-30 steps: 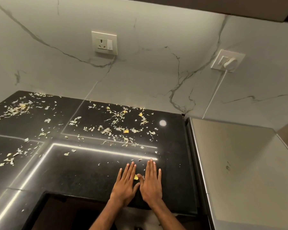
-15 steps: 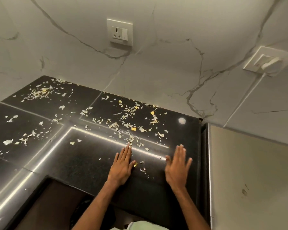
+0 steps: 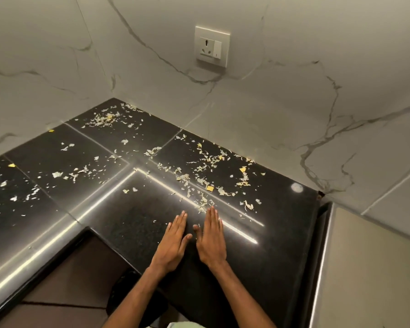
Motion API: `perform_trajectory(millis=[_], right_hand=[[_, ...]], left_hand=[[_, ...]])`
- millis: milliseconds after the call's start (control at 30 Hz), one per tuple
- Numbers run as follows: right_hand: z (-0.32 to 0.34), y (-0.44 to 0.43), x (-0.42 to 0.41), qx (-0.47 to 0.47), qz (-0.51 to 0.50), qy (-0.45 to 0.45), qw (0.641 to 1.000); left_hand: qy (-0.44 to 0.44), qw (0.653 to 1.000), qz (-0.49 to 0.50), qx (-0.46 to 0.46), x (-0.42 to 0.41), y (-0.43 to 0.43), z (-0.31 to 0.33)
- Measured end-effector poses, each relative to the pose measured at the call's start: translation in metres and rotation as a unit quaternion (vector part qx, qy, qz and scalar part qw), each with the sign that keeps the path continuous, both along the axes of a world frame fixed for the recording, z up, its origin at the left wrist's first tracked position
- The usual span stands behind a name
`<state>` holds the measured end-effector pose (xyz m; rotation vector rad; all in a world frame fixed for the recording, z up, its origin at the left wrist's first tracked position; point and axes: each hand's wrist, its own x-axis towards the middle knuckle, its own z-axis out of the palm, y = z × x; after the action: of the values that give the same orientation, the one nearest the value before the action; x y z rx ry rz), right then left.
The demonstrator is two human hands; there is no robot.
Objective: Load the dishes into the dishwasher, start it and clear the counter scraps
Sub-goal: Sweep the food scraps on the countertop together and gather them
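Note:
Pale green and yellow vegetable scraps (image 3: 206, 170) lie scattered over the black L-shaped counter (image 3: 133, 223). More of these bits reach into the back corner and along the left arm of the counter. My left hand (image 3: 173, 245) and my right hand (image 3: 211, 237) lie flat, palms down, side by side on the counter near its front edge, fingers straight and together. The fingertips of my right hand touch a small clump of scraps. Neither hand holds anything. No dishes or dishwasher show.
A marble-look wall rises behind the counter with a white socket (image 3: 212, 46). A pale grey appliance top (image 3: 369, 268) adjoins the counter on the right. Brown floor tiles (image 3: 81, 292) show below the counter's inner corner.
My right hand has slid left from about a hand's width away until it lies beside my left hand. The view has swung left and down.

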<state>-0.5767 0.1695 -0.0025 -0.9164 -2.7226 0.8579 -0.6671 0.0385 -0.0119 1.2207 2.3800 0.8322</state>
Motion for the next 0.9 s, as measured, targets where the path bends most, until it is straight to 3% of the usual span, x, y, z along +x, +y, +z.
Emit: perform_trajectory(millis=[100,200,300,467,567,633,700,900], right_hand=[[-0.003,0.015,0.021,-0.049,-0.057,0.068,0.995],[-0.007,0.023,0.054,-0.009,-0.110,0.020,0.994],[-0.004,0.011,0.049,0.031,-0.062,-0.044,0.997],[-0.006,-0.011,-0.008,0.045,0.052,-0.064,0.996],[-0.003,-0.013,-0.035,-0.012,0.100,-0.005,0.995],[0.003,-0.009,-0.037,-0.057,0.073,0.054,0.994],[0.007,-0.004,-0.021,-0.043,0.054,0.081,0.994],[-0.005,-0.008,0.016,0.104,0.115,-0.066,0.986]], left_hand=[[0.017,1.000,0.015,-0.012,0.000,0.001,-0.002],[0.044,0.998,0.032,-0.014,-0.006,0.004,0.001],[0.053,0.997,0.058,-0.008,-0.012,0.005,0.004],[0.054,0.994,0.091,-0.004,-0.015,-0.005,0.006],[0.041,0.993,0.111,0.007,-0.012,-0.013,0.007],[0.034,0.992,0.122,0.016,-0.013,-0.020,0.008],[0.030,0.989,0.142,0.028,-0.019,-0.028,0.009],[0.009,0.977,0.206,0.046,-0.038,-0.053,0.016]])
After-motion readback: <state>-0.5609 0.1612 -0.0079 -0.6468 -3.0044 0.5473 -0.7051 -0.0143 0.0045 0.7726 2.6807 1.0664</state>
